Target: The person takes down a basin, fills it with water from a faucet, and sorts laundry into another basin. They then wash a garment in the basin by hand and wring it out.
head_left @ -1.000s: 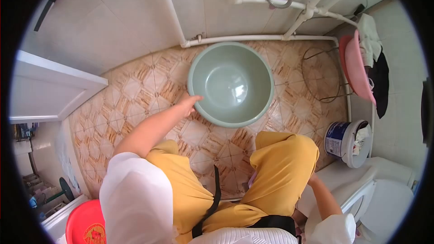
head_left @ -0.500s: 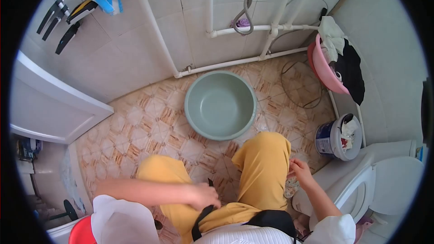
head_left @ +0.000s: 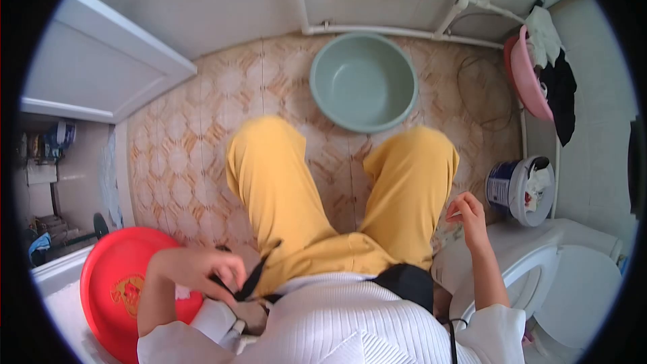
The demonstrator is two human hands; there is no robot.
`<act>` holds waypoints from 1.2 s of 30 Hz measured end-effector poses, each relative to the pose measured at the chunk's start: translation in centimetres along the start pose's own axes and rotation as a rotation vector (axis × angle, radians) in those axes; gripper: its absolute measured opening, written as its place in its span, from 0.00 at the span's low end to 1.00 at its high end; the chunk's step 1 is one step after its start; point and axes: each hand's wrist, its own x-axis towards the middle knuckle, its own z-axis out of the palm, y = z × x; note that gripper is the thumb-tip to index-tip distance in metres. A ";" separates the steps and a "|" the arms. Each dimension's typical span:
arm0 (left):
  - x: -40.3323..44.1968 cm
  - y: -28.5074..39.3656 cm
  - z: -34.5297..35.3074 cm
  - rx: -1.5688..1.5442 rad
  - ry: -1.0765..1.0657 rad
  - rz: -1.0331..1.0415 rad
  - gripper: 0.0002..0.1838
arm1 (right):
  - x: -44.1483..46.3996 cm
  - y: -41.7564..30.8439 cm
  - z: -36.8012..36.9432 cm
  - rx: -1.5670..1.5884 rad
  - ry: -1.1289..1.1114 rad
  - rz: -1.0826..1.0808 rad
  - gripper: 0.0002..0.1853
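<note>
My left hand (head_left: 219, 271) is at my left hip, its fingers closed round a black strap (head_left: 253, 278) that lies against my yellow trousers (head_left: 269, 182). The red basin (head_left: 111, 266) with a printed pattern is below and beside that forearm. My right hand (head_left: 468, 209) hangs just right of my right knee, fingers loosely bent, and I see nothing in it. A grey-green basin (head_left: 364, 87) stands on the tiled floor beyond my knees, touched by neither hand.
To the right, a toilet (head_left: 519, 290) has its lid raised, with a bucket (head_left: 502, 185) of waste beside it. A pink basin (head_left: 529, 81) holds clothes by the wall. White pipes (head_left: 404, 32) run along the far wall; a white door (head_left: 108, 61) is at the left.
The view has shifted, and the green basin now appears higher and further right. My left hand has moved left, away from my lap, with the strap. The red basin shows much more.
</note>
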 end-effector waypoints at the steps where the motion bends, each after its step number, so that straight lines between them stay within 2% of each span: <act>1: -0.6 -1.9 0.5 -0.031 -0.014 -0.010 0.17 | -1.0 0.8 0.0 -0.013 -0.007 0.032 0.07; 3: -0.7 -5.4 1.6 0.784 0.477 -0.416 0.17 | -3.3 2.2 -0.2 -0.122 -0.313 0.090 0.07; 4: -0.1 -6.0 2.7 0.883 0.523 -0.621 0.14 | -4.8 2.0 0.1 -0.151 -0.444 0.087 0.07; 5: 0.6 -6.3 3.4 0.876 0.516 -0.616 0.14 | -6.3 1.5 0.6 -0.159 -0.443 0.095 0.07; 7: 2.4 -5.8 5.1 0.718 0.330 -0.270 0.15 | -8.8 0.3 2.8 -0.364 -0.664 -0.164 0.12; 9: 5.3 -4.3 7.8 0.657 0.475 -0.127 0.14 | -10.6 0.6 4.1 -0.421 -0.620 -0.205 0.15; 11: 8.6 -4.5 8.5 0.942 0.776 0.373 0.13 | -11.5 0.8 4.8 -0.482 -0.556 -0.254 0.19; 12: 9.7 -4.3 8.6 0.946 0.772 0.388 0.13 | -11.7 1.0 5.0 -0.517 -0.572 -0.277 0.21; 14: 11.4 -3.7 8.4 0.847 0.786 0.677 0.09 | -11.9 1.3 5.3 -0.543 -0.586 -0.320 0.23; 15: 12.2 -3.9 8.5 0.853 0.771 0.691 0.09 | -12.3 0.9 5.8 -0.541 -0.566 -0.318 0.23; 17: 14.0 -4.1 8.8 0.561 0.352 0.635 0.07 | -13.1 -0.9 7.1 -0.683 -0.661 -0.382 0.26; 18: 15.0 -4.0 9.6 0.499 0.337 0.610 0.07 | -13.3 -1.5 7.8 -0.713 -0.650 -0.455 0.26; 19: 15.8 -3.3 9.7 0.512 0.322 0.628 0.07 | -13.6 -1.3 7.8 -0.721 -0.624 -0.457 0.26; 21: 17.4 -1.7 10.1 0.662 0.192 0.546 0.08 | -14.1 -0.4 7.8 -0.714 -0.600 -0.416 0.23; 22: 18.2 -0.9 10.4 0.638 0.144 0.511 0.11 | -14.3 0.1 7.8 -0.683 -0.546 -0.438 0.22; 26: 20.7 0.4 11.4 0.704 0.053 0.579 0.11 | -15.0 0.7 7.7 -0.659 -0.438 -0.491 0.20; 28: 21.6 0.1 11.4 0.599 0.059 0.616 0.09 | -14.8 1.1 7.8 -0.658 -0.472 -0.474 0.18; 29: 21.6 0.2 11.2 0.647 0.040 0.538 0.09 | -14.3 1.2 7.8 -0.673 -0.503 -0.473 0.18; 31: 22.3 -0.7 10.7 0.660 0.019 0.552 0.10 | -13.8 1.5 7.8 -0.832 -0.565 -0.439 0.19; 33: 22.7 -0.8 10.0 0.636 -0.098 0.577 0.11 | -13.3 1.9 8.0 -0.760 -0.619 -0.409 0.19; 36: 22.5 0.1 9.8 0.701 -0.137 0.519 0.14 | -13.9 2.0 8.2 -0.666 -0.559 -0.527 0.15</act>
